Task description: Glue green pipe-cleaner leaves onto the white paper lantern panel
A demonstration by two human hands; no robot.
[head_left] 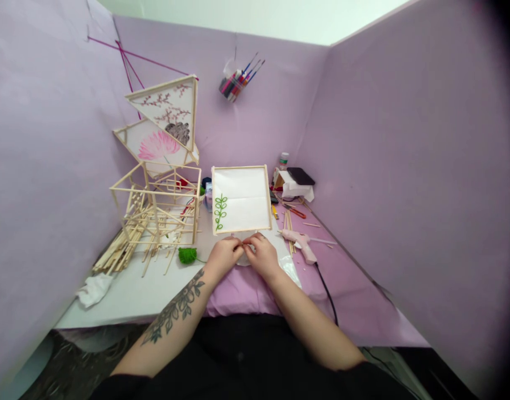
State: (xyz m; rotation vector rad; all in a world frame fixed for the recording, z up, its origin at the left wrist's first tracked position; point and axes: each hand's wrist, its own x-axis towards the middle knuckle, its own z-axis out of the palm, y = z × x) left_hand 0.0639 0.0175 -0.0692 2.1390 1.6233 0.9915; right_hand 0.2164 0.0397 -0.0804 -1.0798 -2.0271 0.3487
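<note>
Close together over the table's front part, my left hand and my right hand meet with their fingertips pinched. A ball of green yarn lies left of my left hand, and a thin strand runs from it to that hand. Whatever sits between the right fingertips is too small to make out. Just beyond my hands stands a wood-framed white panel, with a green leafy sprig on its lower left. Under my hands shows a pale round piece, mostly covered.
Left are an open stick frame, loose wooden sticks, a white cloth and hanging painted panels. Right, a pink glue gun trails a black cord. Brushes hang in a holder. Purple walls enclose the table.
</note>
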